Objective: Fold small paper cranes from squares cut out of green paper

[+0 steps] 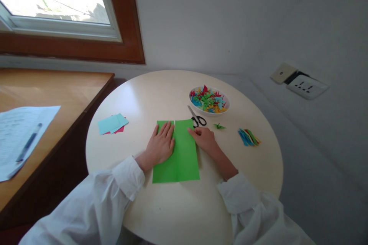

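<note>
A sheet of green paper (184, 160) lies on the round white table, a crease running down its middle and a short slit at the top of that line. My left hand (161, 143) rests flat on the left half, fingers stretched toward the far edge. At the right edge, my right hand (203, 137) pinches the paper between thumb and fingers; that side looks slightly raised. Just beyond the right hand are scissors (196, 116) with black handles, partly hidden by the paper. A small folded green paper crane (219, 126) sits to the right of them.
A white bowl (228, 108) of colourful folded paper cranes stands toward the back of the table (149, 92). Light blue and red paper pieces (110, 124) lie at left, a stack of coloured strips (248, 137) at right. A wooden desk (57, 84) holds papers and a pen (28, 142).
</note>
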`<state>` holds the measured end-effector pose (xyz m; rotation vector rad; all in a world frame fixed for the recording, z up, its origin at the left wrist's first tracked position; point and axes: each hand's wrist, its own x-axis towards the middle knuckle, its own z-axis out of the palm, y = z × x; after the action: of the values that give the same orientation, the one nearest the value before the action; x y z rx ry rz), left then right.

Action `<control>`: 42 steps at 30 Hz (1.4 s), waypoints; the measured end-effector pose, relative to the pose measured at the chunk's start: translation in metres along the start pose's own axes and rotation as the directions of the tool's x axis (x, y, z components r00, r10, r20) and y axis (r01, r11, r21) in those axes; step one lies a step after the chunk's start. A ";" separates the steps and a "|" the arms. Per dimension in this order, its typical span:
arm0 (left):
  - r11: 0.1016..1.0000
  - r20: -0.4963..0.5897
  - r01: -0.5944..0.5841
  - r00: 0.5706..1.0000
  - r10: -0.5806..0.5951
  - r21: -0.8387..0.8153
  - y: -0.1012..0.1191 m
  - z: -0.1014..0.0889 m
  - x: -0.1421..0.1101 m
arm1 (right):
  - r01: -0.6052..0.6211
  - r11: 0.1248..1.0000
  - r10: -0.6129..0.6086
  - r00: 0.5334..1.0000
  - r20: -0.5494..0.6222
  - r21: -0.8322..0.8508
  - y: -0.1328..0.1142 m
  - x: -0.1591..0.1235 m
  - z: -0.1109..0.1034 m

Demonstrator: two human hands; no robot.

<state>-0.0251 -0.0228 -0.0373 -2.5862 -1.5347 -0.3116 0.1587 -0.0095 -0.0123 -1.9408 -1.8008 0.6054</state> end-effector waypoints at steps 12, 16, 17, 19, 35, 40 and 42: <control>0.998 0.008 -0.068 0.998 0.068 -0.001 0.004 -0.002 -0.008 | 0.003 0.999 -0.002 1.000 0.031 -0.052 -0.005 -0.015 0.000; 0.998 0.019 -0.050 0.999 0.049 0.035 0.006 -0.005 -0.014 | 0.007 0.999 -0.005 0.999 0.046 -0.054 -0.007 -0.020 -0.003; 0.998 0.020 -0.049 0.999 0.048 0.042 0.007 -0.006 -0.014 | 0.003 0.999 0.000 0.999 0.050 -0.053 -0.007 -0.021 -0.004; 0.998 0.019 -0.050 0.999 0.049 0.050 0.007 -0.006 -0.014 | -0.006 0.998 0.010 0.998 0.055 -0.057 -0.009 -0.023 -0.006; 0.999 0.031 -0.029 0.999 0.028 0.040 0.009 -0.007 -0.015 | 0.031 0.996 -0.031 0.999 0.011 -0.082 -0.001 -0.024 0.001; 0.999 0.038 -0.031 0.999 0.030 0.024 0.009 -0.007 -0.015 | -0.035 0.999 0.035 0.999 0.033 0.018 -0.003 -0.027 -0.004; 0.999 0.030 -0.030 0.999 0.029 0.014 0.009 -0.007 -0.014 | -0.061 0.997 0.058 0.997 0.056 0.043 -0.003 -0.031 -0.007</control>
<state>-0.0248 -0.0409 -0.0337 -2.6117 -1.5009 -0.2585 0.1580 -0.0402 -0.0036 -1.9721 -1.7519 0.7189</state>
